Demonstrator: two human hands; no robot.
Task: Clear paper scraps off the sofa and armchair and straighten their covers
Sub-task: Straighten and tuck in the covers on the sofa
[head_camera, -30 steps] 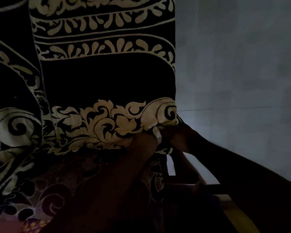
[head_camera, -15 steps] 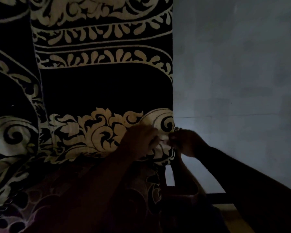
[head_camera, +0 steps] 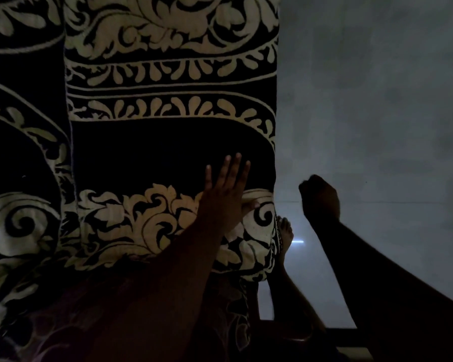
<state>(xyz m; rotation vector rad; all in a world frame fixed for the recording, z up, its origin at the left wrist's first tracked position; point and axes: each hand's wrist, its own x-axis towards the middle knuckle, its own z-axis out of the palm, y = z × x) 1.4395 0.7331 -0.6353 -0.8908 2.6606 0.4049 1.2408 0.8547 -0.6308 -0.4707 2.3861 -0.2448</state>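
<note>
Left hand [head_camera: 224, 197] flat with fingers straight, pressing the black-and-cream patterned cover [head_camera: 168, 121] near its right edge, right hand [head_camera: 321, 198] curled into a fist beside it over pale floor [head_camera: 377, 126], possibly clutching something, too dark to tell

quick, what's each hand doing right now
Left hand: open, fingers straight, flat on the patterned cover.
Right hand: closed in a fist; too dark to tell if it holds anything.
</note>
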